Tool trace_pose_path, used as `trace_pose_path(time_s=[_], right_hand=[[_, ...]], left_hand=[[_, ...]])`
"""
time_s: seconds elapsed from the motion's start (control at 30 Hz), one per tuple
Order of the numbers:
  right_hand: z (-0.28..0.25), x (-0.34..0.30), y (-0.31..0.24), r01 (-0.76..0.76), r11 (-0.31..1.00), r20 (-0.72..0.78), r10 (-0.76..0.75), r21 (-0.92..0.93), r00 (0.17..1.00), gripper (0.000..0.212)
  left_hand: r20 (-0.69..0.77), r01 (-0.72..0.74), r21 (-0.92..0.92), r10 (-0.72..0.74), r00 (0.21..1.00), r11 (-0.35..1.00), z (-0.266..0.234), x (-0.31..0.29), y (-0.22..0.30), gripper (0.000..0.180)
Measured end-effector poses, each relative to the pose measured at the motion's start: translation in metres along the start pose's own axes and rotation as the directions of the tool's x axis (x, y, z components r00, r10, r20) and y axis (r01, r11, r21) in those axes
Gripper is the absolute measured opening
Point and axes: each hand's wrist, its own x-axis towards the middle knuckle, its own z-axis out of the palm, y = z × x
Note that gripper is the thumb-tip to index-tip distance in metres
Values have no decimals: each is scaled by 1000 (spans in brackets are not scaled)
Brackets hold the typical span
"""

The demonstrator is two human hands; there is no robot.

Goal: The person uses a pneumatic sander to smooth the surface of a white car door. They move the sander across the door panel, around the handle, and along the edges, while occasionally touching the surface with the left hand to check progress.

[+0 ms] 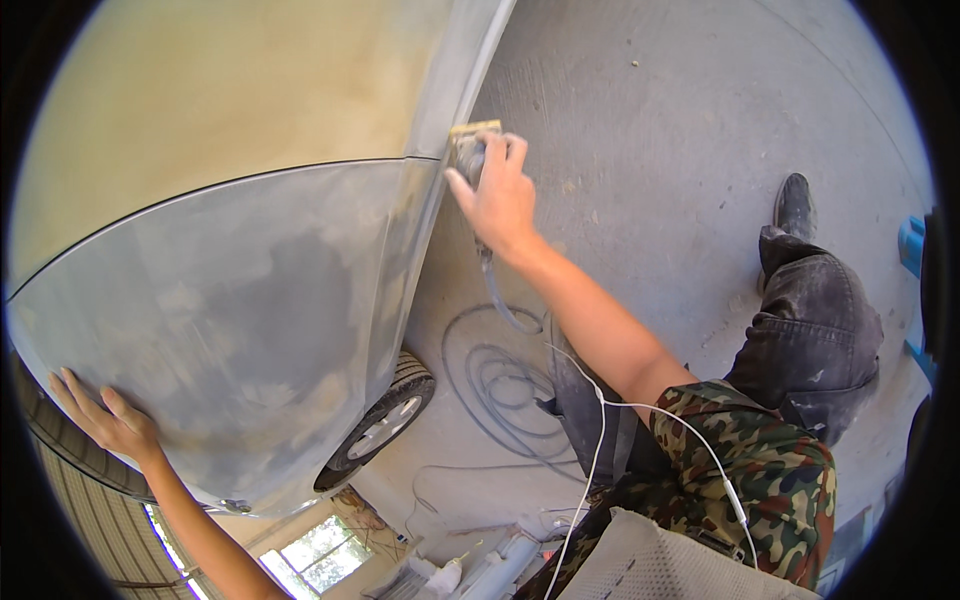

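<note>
My right hand [499,195] is wrapped round a dusty grey air sander [466,154] with a yellowish rectangular pad. The sander is at the lower edge of the car's side, close to the seam between two panels; whether its pad touches the metal cannot be told. A hose [494,290] runs down from the tool. On the grey, patchy, sanded body panel [260,300], my left hand [112,423] lies with its fingers spread, near the panel's curved far-left edge. Beyond the seam, the adjoining panel [240,90] shows a yellowish-beige patch.
Loops of hose [500,375] lie on the concrete floor [650,130] below my right arm. A car wheel [385,425] stands under the panel. A thin white cable [600,400] hangs across my camouflage sleeve. Blue objects [910,245] stand at the right, and a window [322,555] shows at the bottom.
</note>
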Motion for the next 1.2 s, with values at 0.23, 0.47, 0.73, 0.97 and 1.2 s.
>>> trace_pose_path(time_s=[0.23,0.47,0.73,0.97,1.2], right_hand=[[17,-53,30,-113,979,47,107,172,993,60],[20,52,94,-378,593,133,415,711,900,55],[35,68,103,-473,155,375,422,867,825,36],[48,18,79,-551,53,441,537,833,719,40],[-11,180,101,-319,394,115,460,862,880,43]], left_hand=[[-4,-4,18,4,1000,1000,3,-5,2,58],[-22,5,-2,-5,1000,1000,0,-2,7,58],[-20,43,13,-42,999,999,9,12,8,61],[1,45,24,-45,999,999,2,9,8,61],[-3,45,32,-45,999,998,0,27,10,65]])
